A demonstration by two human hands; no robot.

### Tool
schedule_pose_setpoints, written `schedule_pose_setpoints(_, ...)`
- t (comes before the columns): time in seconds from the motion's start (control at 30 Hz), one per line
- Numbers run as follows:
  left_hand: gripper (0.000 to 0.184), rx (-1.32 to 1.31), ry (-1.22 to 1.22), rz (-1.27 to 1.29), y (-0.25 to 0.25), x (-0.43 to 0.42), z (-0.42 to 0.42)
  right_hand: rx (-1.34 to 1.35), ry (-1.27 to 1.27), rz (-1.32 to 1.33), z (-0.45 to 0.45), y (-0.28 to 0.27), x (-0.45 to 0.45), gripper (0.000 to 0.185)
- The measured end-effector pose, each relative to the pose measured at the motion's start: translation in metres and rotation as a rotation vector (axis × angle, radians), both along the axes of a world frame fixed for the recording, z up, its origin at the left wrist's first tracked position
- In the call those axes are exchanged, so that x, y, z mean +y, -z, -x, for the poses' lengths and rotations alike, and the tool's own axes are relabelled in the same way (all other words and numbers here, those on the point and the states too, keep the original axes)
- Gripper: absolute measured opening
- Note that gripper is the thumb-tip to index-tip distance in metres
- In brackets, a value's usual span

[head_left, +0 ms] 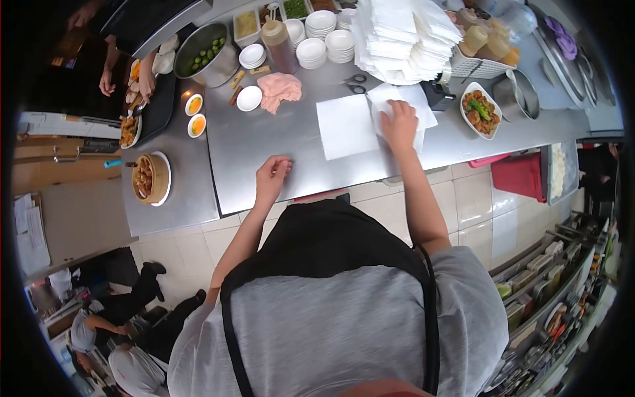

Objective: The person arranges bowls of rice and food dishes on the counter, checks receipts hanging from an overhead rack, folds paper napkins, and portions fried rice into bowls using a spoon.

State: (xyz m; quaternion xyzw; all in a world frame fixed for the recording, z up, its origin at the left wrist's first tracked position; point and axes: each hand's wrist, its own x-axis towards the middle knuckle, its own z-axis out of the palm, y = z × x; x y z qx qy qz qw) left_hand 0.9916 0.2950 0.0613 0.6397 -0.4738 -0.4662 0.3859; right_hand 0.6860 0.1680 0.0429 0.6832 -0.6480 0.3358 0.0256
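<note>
My right hand rests with its fingers stretched out on white paper sheets near the counter's front edge. Another white sheet lies flat just left of it. Over the front of the steel counter, my left hand has its fingers curled in, and I see nothing in them. Dark-handled scissors lie behind the sheets, below a tall stack of white paper napkins. A crumpled pink cloth and a small white dish are farther back on the left.
A bowl of food with green garnish stands right, beside a metal pot. Left are a bamboo steamer, two small orange-filled cups and a large pot. Another person's hands work at the far left.
</note>
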Motion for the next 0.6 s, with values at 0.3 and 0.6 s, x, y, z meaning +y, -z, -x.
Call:
schedule_pose_setpoints(0.3, 0.015, -0.070, -0.045, 0.071, 0.005, -0.013, -0.001, -0.138, -0.173, -0.074, 0.023, -0.002, -0.014, 0.008)
schedule_pose_setpoints(0.6, 0.023, -0.135, -0.455, 0.111, 0.025, -0.100, -0.089, 0.137, -0.288, -0.409, -0.028, -0.027, -0.012, 0.019)
